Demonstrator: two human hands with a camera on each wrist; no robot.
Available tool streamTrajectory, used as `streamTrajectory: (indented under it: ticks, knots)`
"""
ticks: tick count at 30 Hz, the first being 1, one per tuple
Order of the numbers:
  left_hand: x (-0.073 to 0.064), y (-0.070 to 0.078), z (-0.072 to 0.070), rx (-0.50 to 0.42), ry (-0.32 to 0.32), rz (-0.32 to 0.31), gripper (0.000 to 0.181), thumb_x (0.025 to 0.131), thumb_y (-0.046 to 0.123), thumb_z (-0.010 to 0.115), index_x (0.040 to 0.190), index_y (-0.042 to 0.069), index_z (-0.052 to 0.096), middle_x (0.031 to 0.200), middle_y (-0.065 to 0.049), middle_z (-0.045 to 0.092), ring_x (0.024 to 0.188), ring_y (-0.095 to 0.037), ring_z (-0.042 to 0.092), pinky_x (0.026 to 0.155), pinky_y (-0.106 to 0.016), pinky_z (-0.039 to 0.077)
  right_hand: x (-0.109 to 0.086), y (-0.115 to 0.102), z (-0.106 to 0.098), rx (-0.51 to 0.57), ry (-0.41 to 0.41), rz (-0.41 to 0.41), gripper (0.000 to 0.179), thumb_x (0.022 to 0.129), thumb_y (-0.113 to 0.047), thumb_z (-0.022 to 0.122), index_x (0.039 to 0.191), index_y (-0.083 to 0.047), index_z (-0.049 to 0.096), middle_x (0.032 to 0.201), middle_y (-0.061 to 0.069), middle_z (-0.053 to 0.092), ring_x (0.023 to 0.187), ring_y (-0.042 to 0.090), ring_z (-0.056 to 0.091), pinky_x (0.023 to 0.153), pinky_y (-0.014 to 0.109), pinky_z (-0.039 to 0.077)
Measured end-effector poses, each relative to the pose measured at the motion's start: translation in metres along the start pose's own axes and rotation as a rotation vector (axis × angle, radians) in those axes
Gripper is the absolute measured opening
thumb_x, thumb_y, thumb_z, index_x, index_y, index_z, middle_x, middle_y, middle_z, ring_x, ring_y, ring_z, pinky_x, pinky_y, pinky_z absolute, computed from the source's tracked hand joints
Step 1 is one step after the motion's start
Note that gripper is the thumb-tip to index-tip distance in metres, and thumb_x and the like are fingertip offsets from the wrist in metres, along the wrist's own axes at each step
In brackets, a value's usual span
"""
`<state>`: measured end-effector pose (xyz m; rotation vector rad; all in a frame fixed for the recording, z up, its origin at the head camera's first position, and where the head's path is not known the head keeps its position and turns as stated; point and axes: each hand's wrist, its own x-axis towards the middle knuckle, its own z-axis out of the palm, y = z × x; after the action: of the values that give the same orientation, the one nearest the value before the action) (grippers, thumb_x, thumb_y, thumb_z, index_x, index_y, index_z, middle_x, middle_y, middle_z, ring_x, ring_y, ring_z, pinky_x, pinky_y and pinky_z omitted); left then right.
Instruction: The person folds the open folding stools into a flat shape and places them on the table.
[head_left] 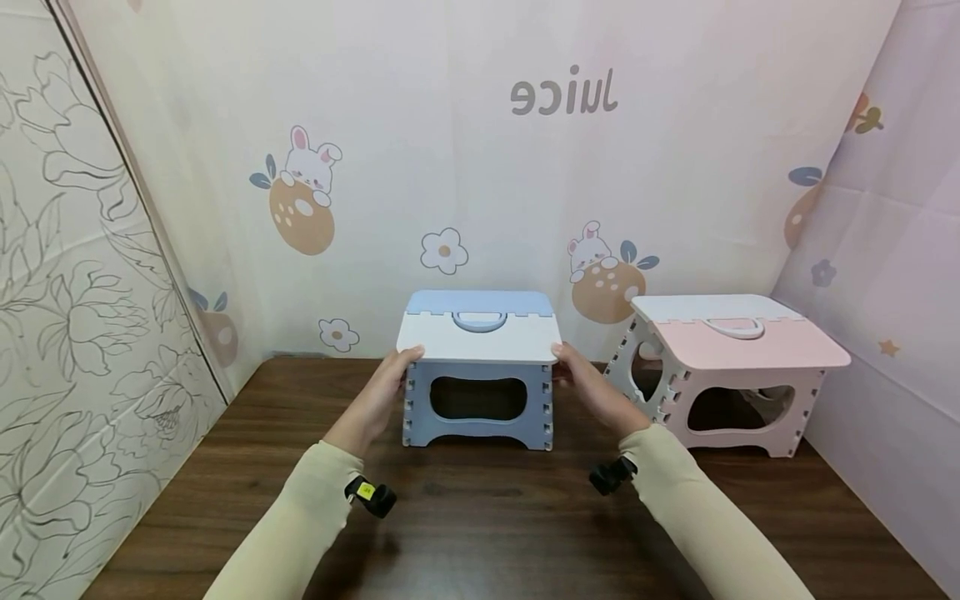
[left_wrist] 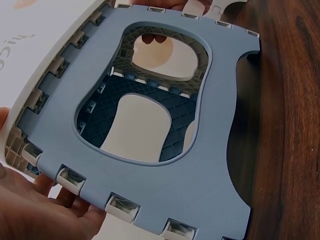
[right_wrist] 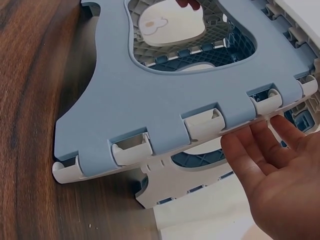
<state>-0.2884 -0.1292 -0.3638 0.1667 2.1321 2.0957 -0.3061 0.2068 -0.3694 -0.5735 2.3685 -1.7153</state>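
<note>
Across the lower view: dark wood-grain bench (head_left: 487, 542)
Right side: pink-and-white stool (head_left: 757, 346), unfolded, beside the right forearm
Between both hands: blue-and-white stool (head_left: 480, 343), upright, feet apparently on the bench
Left hand (head_left: 377, 393): clamped on that stool's left end, thumb on top
Right hand (head_left: 590, 383): clamped on its right end, fingers beneath the top
Smallest: blue handle (head_left: 481, 327), lying flat in the top
</note>
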Motion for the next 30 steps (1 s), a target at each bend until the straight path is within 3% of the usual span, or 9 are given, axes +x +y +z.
streamTrajectory:
  ticks: [10,18,30]
  knots:
    - [0.000,0.000,0.007,0.005,-0.001,-0.006,0.078,0.097,0.052,0.053,0.153,0.010,0.020,0.151,-0.015,0.024,0.140,-0.031,0.021,0.117,-0.055,0.009,-0.002,-0.001,-0.004,0.039,0.018,0.013,0.075,0.105,-0.052,0.024,0.153,0.005,0.022,0.146,0.031,0.036,0.132,0.040,0.037,0.111,0.057,0.024]
    - [0.000,0.001,0.014,0.006,-0.010,0.001,0.082,0.097,0.053,0.054,0.156,0.010,0.016,0.155,-0.016,0.024,0.143,-0.032,0.021,0.117,-0.057,0.009,-0.007,0.001,-0.010,0.036,0.015,0.024,0.074,0.106,-0.053,0.023,0.154,0.004,0.021,0.149,0.031,0.033,0.137,0.041,0.032,0.115,0.058,0.018]
    - [0.002,0.000,0.023,-0.003,-0.005,-0.003,0.078,0.096,0.053,0.056,0.153,0.010,0.023,0.151,-0.015,0.030,0.139,-0.033,0.026,0.116,-0.058,0.011,-0.014,0.002,-0.018,0.019,0.015,0.025,0.075,0.106,-0.055,0.025,0.156,0.001,0.018,0.152,0.028,0.029,0.141,0.042,0.028,0.116,0.059,0.015]
